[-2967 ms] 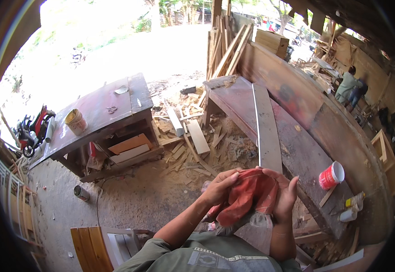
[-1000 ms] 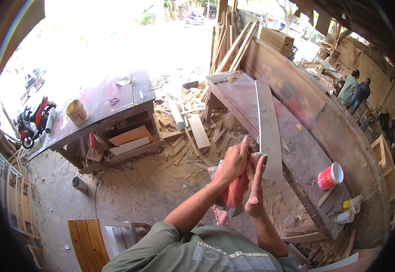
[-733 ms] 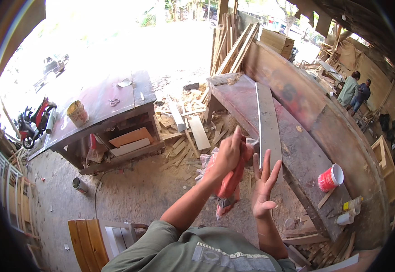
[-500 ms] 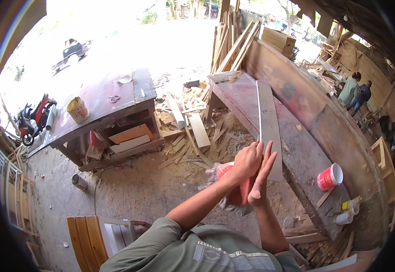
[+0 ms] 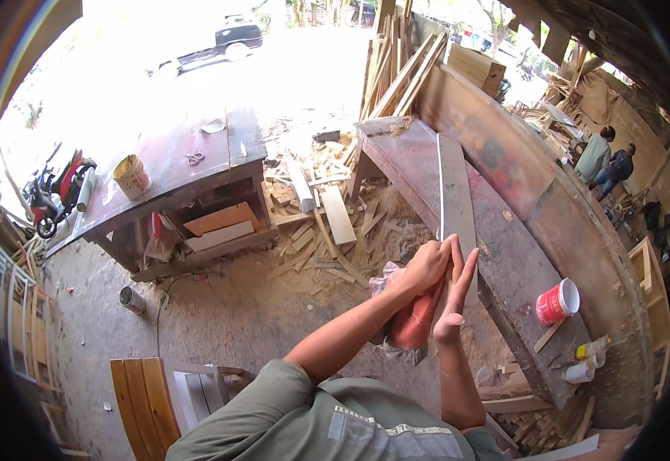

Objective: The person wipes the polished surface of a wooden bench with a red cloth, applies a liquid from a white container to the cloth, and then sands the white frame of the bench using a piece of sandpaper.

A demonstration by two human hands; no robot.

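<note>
A long flat board [image 5: 458, 180] with a white edge lies lengthwise along the dark, stained workbench [image 5: 515, 253]. My left hand [image 5: 429, 265] is closed at the near end of that white edge; whatever its fingers hold is hidden. Close against it, on the right, my right hand [image 5: 453, 296] is stretched flat, its fingers straight and its thumb toward me. The two hands touch or nearly touch. Below them, partly covered by my left forearm, is a rounded red-orange shape [image 5: 412, 323] with greyish cloth around it; I cannot make out what it is.
A red and white bucket [image 5: 558, 302] and small containers [image 5: 581, 373] stand at the bench's near end. Wood offcuts [image 5: 339, 215] litter the floor ahead. Left, a table [image 5: 173, 165] bears a yellowish bucket [image 5: 131, 177] and scissors [image 5: 195, 158]. A slatted wooden piece [image 5: 146, 399] is nearer me.
Both hands have shifted slightly to the right, keeping the same pose. A vehicle on the bright road has moved rightward. The red-orange shape shows at a slightly different place.
</note>
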